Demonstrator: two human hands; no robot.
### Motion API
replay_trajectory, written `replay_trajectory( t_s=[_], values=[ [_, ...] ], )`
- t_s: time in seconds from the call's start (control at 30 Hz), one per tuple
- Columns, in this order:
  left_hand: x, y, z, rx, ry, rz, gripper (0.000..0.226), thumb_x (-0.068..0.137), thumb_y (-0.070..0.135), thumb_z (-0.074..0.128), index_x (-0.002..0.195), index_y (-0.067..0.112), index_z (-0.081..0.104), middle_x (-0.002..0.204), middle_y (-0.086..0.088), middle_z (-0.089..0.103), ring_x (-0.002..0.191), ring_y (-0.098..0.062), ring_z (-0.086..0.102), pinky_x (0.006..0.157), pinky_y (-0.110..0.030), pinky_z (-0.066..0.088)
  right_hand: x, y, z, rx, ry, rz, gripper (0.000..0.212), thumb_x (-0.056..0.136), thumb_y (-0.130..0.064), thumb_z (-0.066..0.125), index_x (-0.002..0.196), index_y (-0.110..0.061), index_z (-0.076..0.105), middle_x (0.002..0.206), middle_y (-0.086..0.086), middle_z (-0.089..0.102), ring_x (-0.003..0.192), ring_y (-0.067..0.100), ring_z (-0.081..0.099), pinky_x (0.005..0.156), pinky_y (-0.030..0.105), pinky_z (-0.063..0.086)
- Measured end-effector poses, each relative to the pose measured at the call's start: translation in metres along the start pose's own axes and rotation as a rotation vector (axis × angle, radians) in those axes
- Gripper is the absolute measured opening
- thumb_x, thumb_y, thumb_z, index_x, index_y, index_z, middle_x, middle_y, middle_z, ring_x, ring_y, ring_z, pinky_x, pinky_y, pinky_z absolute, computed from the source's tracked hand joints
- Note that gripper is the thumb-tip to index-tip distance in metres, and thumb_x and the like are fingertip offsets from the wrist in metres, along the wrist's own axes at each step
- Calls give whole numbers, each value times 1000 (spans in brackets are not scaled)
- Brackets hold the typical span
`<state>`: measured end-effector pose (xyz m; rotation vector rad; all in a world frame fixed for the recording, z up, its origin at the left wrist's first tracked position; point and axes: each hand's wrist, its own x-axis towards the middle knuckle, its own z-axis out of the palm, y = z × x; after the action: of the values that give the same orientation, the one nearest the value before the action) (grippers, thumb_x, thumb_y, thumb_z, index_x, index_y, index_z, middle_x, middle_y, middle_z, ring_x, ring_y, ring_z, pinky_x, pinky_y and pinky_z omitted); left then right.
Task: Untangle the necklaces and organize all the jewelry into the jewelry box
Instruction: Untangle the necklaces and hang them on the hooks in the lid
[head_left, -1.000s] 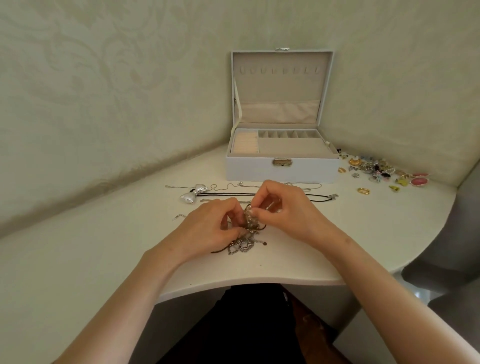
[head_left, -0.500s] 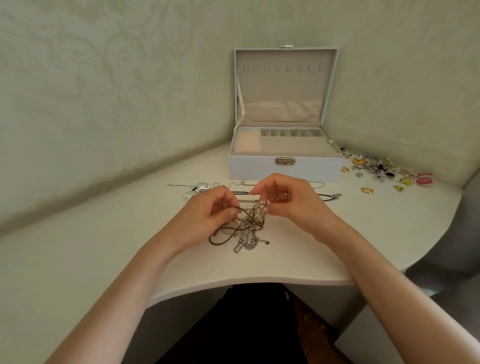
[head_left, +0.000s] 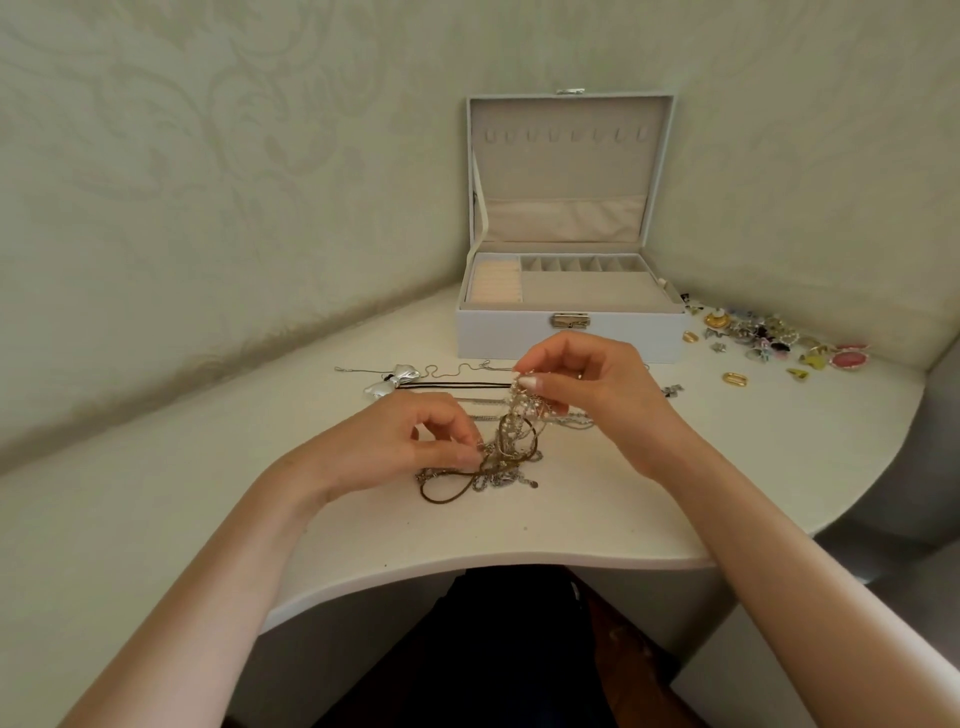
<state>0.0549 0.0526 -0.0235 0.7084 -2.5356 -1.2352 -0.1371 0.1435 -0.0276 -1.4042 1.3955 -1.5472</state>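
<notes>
A tangle of necklaces (head_left: 501, 457), silver and gold chains plus a brown cord, lies on the white table (head_left: 597, 525) in front of me. My right hand (head_left: 592, 395) pinches a pearly chain from the tangle and holds it lifted above the heap. Lower left, my left hand (head_left: 410, 441) pinches the tangle's left edge against the table. Behind them a black cord necklace with a silver bow pendant (head_left: 395, 382) lies stretched out. The white jewelry box (head_left: 498, 332) stands open at the back, its beige compartments showing nothing inside.
A scatter of small jewelry (head_left: 763, 338), rings, earrings and a pink brooch, lies right of the box. A gold ring (head_left: 735, 379) sits apart, nearer me. Patterned walls meet in a corner behind the box. The table's curved front edge is close to my body.
My right hand has risen and moved back, drawing the pearly chain up out of the tangle. The brown cord loop has spread out to the lower left. My left hand stays low on the heap.
</notes>
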Motion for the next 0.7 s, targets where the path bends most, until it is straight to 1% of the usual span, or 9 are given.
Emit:
replay_trajectory(
  t_s=[0.1, 0.17, 0.23, 0.33, 0.37, 0.4, 0.47, 0.53, 0.7],
  values=[
    [3, 5, 4, -7, 50, 7, 24, 86, 32, 60, 79, 12, 71, 82, 11, 70, 76, 5, 60, 71, -5, 39, 1, -1, 1, 18, -16, -12, 13, 80, 3, 68, 83, -10, 68, 72, 1, 65, 63, 11, 54, 57, 18, 44],
    [7, 6, 9, -44, 115, 5, 19, 90, 27, 57, 84, 10, 64, 83, 9, 71, 72, 4, 61, 70, -9, 43, 1, -3, 2, 36, -29, -26, 14, 80, 4, 67, 83, -10, 68, 74, 2, 65, 65, 11, 56, 59, 19, 45],
    [11, 5, 15, -68, 140, -10, 11, 88, 24, 62, 93, 14, 59, 91, 4, 71, 76, -3, 63, 73, -18, 47, 1, -5, 3, 49, -37, -39, 15, 81, 5, 66, 83, -10, 67, 73, 0, 66, 66, 10, 57, 60, 19, 45],
    [16, 6, 23, -105, 126, -40, 23, 82, 25, 69, 100, 16, 58, 92, 1, 71, 83, -23, 65, 72, -25, 47, 0, -7, 4, 46, -35, -38, 14, 81, 4, 66, 84, -10, 66, 74, -2, 67, 68, 9, 59, 62, 20, 46],
    [17, 6, 24, -98, 149, -31, 22, 82, 23, 70, 99, 15, 60, 91, -1, 71, 84, -25, 64, 72, -26, 47, 0, -7, 4, 39, -35, -39, 15, 81, 4, 66, 84, -11, 67, 75, -2, 67, 68, 9, 59, 63, 20, 46],
    [18, 5, 25, -85, 179, -20, 18, 82, 20, 71, 96, 15, 61, 90, -3, 70, 82, -22, 64, 71, -24, 46, 0, -7, 4, 35, -36, -40, 16, 80, 4, 67, 84, -12, 67, 76, -1, 67, 69, 9, 59, 63, 20, 46],
    [19, 4, 24, -93, 214, -10, 11, 83, 14, 69, 90, 18, 62, 84, -1, 68, 73, -8, 60, 68, -15, 44, -1, -7, 3, 38, -39, -42, 17, 79, 5, 68, 83, -12, 67, 77, 2, 67, 68, 12, 59, 64, 21, 48],
    [17, 4, 21, -162, 216, -27, 14, 84, 7, 66, 90, 18, 62, 83, 1, 67, 70, 1, 60, 66, -9, 45, -2, -7, 0, 50, -45, -35, 19, 77, 7, 67, 84, -11, 67, 78, 5, 67, 67, 15, 61, 66, 23, 51],
    [14, 3, 18, -260, 231, -46, 12, 85, 5, 64, 93, 14, 62, 83, -2, 68, 76, -6, 61, 67, -11, 45, -6, -3, -7, 46, -90, -2, 26, 77, 11, 66, 86, -13, 67, 78, 3, 67, 72, 16, 61, 66, 20, 51]
  ],
)
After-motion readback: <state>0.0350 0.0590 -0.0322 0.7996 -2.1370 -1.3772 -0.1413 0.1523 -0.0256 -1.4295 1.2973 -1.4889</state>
